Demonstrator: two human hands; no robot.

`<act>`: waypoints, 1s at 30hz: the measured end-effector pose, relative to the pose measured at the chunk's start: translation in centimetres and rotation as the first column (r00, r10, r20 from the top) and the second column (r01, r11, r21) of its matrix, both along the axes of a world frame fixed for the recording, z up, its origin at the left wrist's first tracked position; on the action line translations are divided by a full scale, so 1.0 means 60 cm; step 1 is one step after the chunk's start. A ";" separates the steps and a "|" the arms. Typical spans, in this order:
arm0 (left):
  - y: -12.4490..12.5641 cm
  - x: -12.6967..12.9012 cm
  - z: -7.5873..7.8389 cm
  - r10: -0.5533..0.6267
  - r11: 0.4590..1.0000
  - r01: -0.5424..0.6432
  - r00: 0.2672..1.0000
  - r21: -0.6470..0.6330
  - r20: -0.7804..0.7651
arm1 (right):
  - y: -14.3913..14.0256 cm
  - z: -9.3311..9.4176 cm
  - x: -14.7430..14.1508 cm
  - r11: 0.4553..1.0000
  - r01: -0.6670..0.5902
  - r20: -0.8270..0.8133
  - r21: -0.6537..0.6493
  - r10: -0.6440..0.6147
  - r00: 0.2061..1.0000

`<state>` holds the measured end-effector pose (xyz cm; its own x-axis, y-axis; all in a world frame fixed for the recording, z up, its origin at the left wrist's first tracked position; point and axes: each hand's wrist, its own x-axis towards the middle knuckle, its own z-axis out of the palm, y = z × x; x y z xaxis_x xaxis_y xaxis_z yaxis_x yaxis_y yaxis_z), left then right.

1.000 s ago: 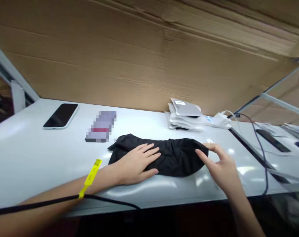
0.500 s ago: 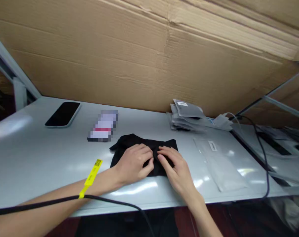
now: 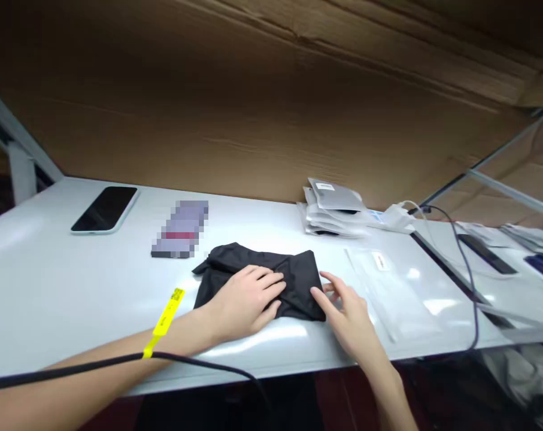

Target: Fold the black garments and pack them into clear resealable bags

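Withdrawn rightward, the right hand now touches one folded black cloth's edge, fingers loosely spread; the left hand presses it flat, fingers extended.

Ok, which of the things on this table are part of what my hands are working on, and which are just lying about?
In hand:
black cloth, folded, with the left hand pressing flat on it
right hand at the cloth's right edge
clear plastic bag lying flat just right of the cloth

Lying about:
phone
stack of grey packets
white charger and cable
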<state>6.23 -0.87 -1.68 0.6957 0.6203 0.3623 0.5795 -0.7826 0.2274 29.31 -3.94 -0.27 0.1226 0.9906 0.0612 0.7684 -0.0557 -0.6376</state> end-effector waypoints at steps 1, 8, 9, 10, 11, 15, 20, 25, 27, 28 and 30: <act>0.000 0.000 0.000 -0.003 1.000 0.003 1.000 -0.005 -0.003 | 0.001 0.001 -0.006 1.000 0.004 0.009 -0.009 -0.004 1.000; 0.000 -0.007 0.016 -0.045 0.998 0.045 0.999 -0.037 0.017 | 0.020 -0.011 -0.022 0.999 0.033 0.011 0.006 -0.033 0.999; 0.001 -0.010 0.020 -0.035 0.999 0.036 0.999 -0.030 0.031 | 0.021 -0.013 -0.022 0.999 0.037 0.007 0.009 -0.037 0.999; 0.003 -0.013 0.024 -0.019 1.000 0.020 0.999 -0.019 0.039 | 0.022 -0.015 -0.021 0.999 0.042 0.006 0.006 -0.042 0.999; 0.004 -0.017 0.029 -0.002 1.000 0.002 0.999 -0.005 0.040 | 0.022 -0.017 -0.020 0.999 0.048 0.008 0.005 -0.048 0.999; 0.014 -0.032 0.047 0.071 0.997 -0.071 0.997 -0.002 -0.022 | 0.010 -0.016 -0.025 0.989 0.056 0.052 0.139 -0.064 0.997; 0.025 -0.052 0.041 0.083 0.996 -0.084 0.991 -0.007 -0.108 | -0.006 -0.018 -0.047 0.930 -0.159 0.178 0.330 0.104 0.979; 0.022 -0.058 0.015 0.019 1.000 -0.022 0.987 -0.013 -0.158 | 0.008 -0.024 -0.065 0.904 -0.164 0.164 0.395 0.106 0.981; 0.019 -0.057 0.010 0.024 0.999 -0.028 0.988 -0.019 -0.153 | 0.015 -0.024 -0.073 0.886 -0.131 0.111 0.444 0.091 0.990; 0.019 -0.057 0.009 0.027 0.999 -0.030 0.988 -0.022 -0.151 | 0.017 -0.024 -0.077 0.879 -0.128 0.095 0.458 0.094 0.991; 0.018 -0.056 0.007 0.023 0.999 -0.028 0.989 -0.030 -0.145 | 0.019 -0.025 -0.085 0.882 -0.160 0.104 0.443 0.126 0.987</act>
<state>2.87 0.20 -1.25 0.7232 0.6481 0.2387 0.6279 -0.7609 0.1639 24.19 -2.83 -1.80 -0.0393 0.8614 0.5065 0.7898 0.3373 -0.5123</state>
